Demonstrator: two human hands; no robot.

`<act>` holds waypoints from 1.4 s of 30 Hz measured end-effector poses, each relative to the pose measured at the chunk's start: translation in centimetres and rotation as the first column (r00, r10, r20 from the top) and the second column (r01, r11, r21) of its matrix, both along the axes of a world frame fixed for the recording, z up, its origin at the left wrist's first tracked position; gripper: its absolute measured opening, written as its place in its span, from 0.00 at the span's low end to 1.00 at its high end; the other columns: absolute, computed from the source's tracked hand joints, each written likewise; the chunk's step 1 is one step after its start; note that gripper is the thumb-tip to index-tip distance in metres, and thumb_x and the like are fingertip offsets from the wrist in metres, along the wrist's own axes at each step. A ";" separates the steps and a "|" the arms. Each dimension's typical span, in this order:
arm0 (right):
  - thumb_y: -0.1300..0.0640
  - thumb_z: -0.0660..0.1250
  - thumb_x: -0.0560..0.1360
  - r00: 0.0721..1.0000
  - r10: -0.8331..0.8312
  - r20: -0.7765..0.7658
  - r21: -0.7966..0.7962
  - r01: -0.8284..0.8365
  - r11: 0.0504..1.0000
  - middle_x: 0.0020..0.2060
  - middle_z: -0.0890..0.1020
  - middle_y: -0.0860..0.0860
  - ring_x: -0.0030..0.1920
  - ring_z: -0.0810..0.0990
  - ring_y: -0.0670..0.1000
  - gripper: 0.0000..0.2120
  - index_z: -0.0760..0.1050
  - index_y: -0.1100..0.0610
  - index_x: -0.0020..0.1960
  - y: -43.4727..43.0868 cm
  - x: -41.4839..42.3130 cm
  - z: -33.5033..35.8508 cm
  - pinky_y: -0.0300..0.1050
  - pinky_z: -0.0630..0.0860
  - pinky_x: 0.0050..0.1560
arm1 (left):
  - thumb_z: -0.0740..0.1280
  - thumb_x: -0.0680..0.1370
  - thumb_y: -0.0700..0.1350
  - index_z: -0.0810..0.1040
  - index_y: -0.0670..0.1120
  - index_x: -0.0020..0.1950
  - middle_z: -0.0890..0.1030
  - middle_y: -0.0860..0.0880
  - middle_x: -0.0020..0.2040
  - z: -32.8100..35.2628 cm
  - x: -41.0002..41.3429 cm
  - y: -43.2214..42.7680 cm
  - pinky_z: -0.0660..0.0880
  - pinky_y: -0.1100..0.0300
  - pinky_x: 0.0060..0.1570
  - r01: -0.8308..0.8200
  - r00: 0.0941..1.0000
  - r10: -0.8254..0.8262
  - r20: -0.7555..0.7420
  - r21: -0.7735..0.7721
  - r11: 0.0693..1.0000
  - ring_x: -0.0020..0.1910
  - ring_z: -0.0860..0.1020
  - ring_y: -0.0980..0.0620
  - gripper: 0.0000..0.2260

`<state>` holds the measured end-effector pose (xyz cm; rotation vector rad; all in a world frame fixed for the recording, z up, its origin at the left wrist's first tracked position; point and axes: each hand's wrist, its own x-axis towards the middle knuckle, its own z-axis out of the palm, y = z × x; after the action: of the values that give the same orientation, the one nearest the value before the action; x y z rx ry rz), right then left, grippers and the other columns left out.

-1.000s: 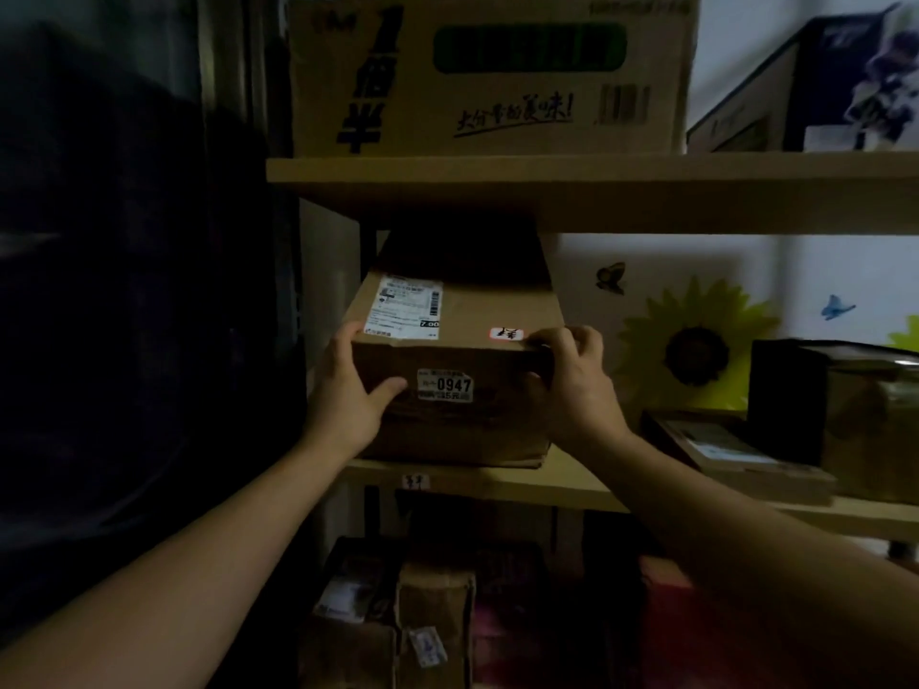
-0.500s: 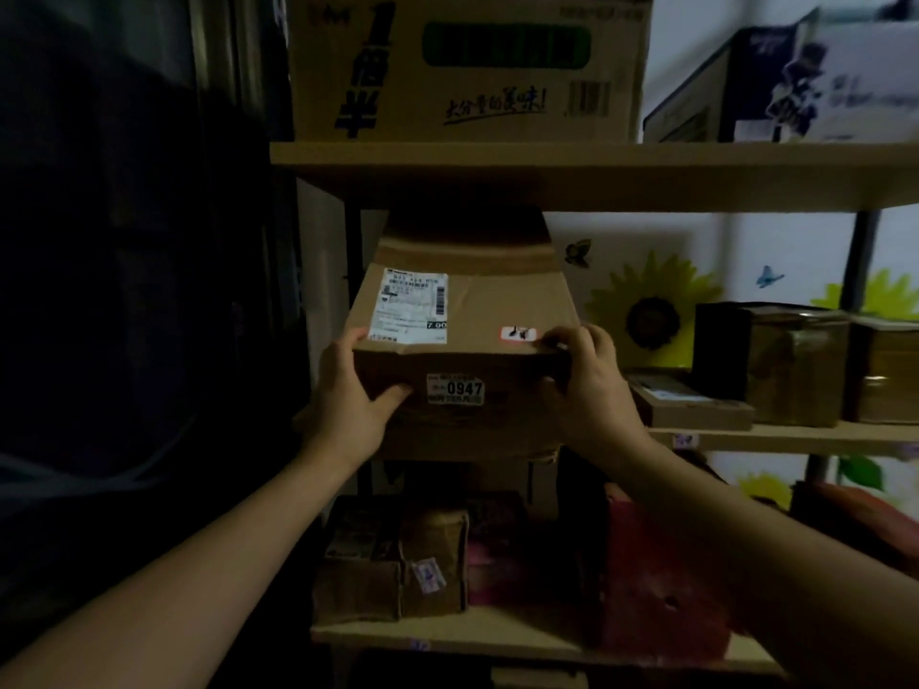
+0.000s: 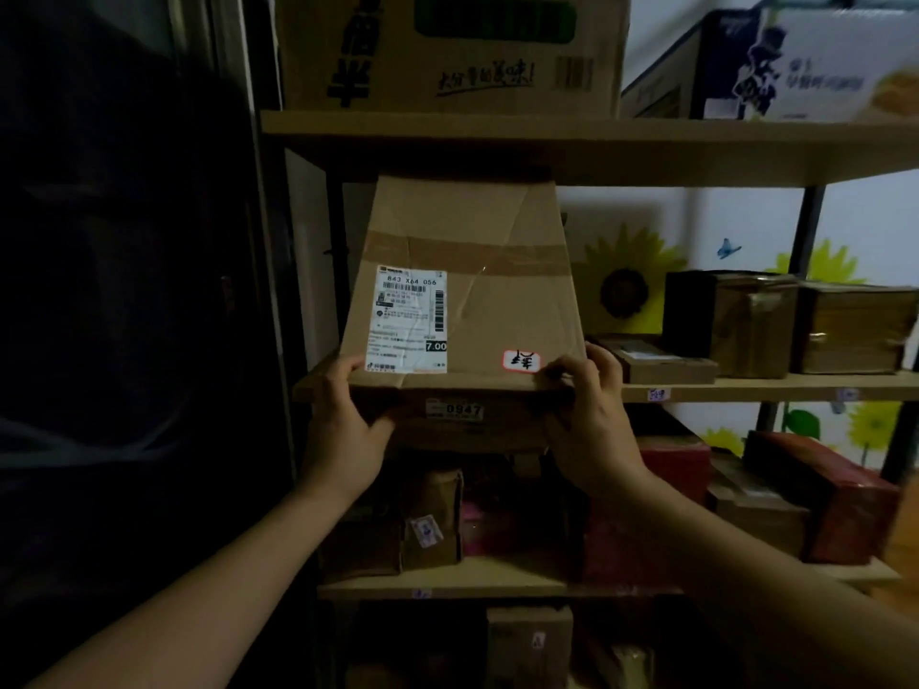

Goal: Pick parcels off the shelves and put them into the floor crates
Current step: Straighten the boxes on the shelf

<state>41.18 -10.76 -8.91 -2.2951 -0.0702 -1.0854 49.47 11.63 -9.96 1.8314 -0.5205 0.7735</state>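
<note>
Here | left hand [image 3: 343, 430], right hand [image 3: 592, 430]: fingers [image 3: 599, 360] curled round carton [image 3: 497, 300] corners | carton rear hidden under shelf [image 3: 646, 141]

Parcel storeroom, wooden shelves [image 3: 696, 385] packed with labelled cartons [image 3: 756, 323], numbered tags

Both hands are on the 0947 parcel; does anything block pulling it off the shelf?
Nothing visible blocks the pull. The left hand and right hand grip the cardboard parcel at its near corners. The upper shelf board overhangs its far end, so keep it low. No crates are in view.
</note>
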 end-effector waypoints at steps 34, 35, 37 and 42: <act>0.57 0.64 0.78 0.942 -0.151 -0.300 -0.216 0.087 0.973 0.73 0.27 0.51 0.77 0.46 0.61 0.42 0.37 0.38 0.77 -12.4 14.0 1.4 0.56 0.61 0.73 | 0.66 0.76 0.48 0.41 0.67 0.73 0.25 0.62 0.70 4.5 13.1 -13.5 0.53 0.36 0.71 -0.029 0.968 0.184 -0.168 0.656 0.754 0.75 0.40 0.41 0.39; 0.57 0.63 0.79 0.937 -0.139 -0.321 -0.194 0.079 0.978 0.73 0.26 0.51 0.77 0.48 0.60 0.42 0.36 0.37 0.76 -12.6 14.5 1.1 0.56 0.63 0.72 | 0.66 0.77 0.47 0.41 0.68 0.72 0.25 0.62 0.70 4.6 13.4 -13.9 0.53 0.36 0.71 -0.024 0.964 0.189 -0.185 0.652 0.758 0.75 0.40 0.42 0.38; 0.57 0.63 0.79 0.931 -0.123 -0.343 -0.158 0.072 0.985 0.73 0.26 0.50 0.76 0.52 0.59 0.42 0.35 0.36 0.75 -13.1 15.2 0.6 0.56 0.67 0.70 | 0.66 0.77 0.47 0.41 0.68 0.72 0.26 0.62 0.71 4.6 14.2 -14.5 0.54 0.37 0.71 -0.027 0.959 0.202 -0.197 0.650 0.760 0.75 0.40 0.42 0.38; 0.56 0.65 0.78 0.924 -0.088 -0.372 -0.127 0.043 0.991 0.72 0.24 0.46 0.76 0.52 0.58 0.45 0.34 0.33 0.74 -13.7 16.2 0.4 0.59 0.69 0.68 | 0.66 0.77 0.47 0.39 0.68 0.72 0.26 0.62 0.71 4.0 15.0 -15.3 0.55 0.37 0.70 -0.069 0.958 0.234 -0.168 0.657 0.751 0.75 0.41 0.41 0.39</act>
<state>57.34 -24.48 -8.49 -2.5889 0.0992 -0.6657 64.43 -3.65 -5.97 2.6082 -0.5179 0.4837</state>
